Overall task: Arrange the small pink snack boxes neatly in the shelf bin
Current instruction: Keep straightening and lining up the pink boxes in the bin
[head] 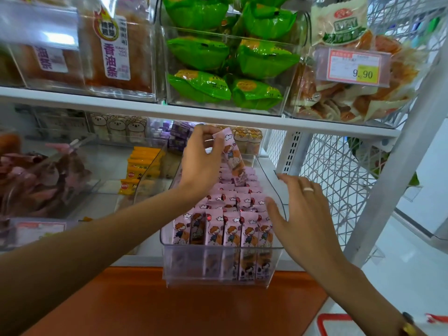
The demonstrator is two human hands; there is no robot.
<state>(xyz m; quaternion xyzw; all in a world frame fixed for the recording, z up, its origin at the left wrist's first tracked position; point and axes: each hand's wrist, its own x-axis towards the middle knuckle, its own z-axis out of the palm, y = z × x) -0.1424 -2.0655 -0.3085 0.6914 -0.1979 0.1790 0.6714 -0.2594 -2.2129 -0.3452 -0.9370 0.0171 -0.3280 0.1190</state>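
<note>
Above the back of the bin (271, 175), 1 pink box (233, 156) is pinched by the left hand (201, 161). The box is held by its top end between the thumb and the fingers, and it is tilted. Its lower end hangs just over the rows of boxes (232, 202) that are packed in the bin.

Beside the bin, the right hand (303, 212) is held flat with the fingers spread. Nothing is held in it. The thumb is laid against the right wall of the bin, near the front row. A ring (308, 189) is worn on 1 finger, and a bracelet (408, 323) is worn on the wrist.

The bin is clear, and its front end sticks out past the shelf edge. Inside it, the pink boxes are stood up in rows from front to back. About 6 boxes can be counted in the front row.

To the left of the bin, yellow packs (140, 166) are stacked in another clear bin. On the shelf above, green packs (225, 59) are piled in a clear bin. A price tag (354, 65) with 9.90 on it is fixed to the bin at the right. An orange surface (169, 306) is seen below the bin.
</note>
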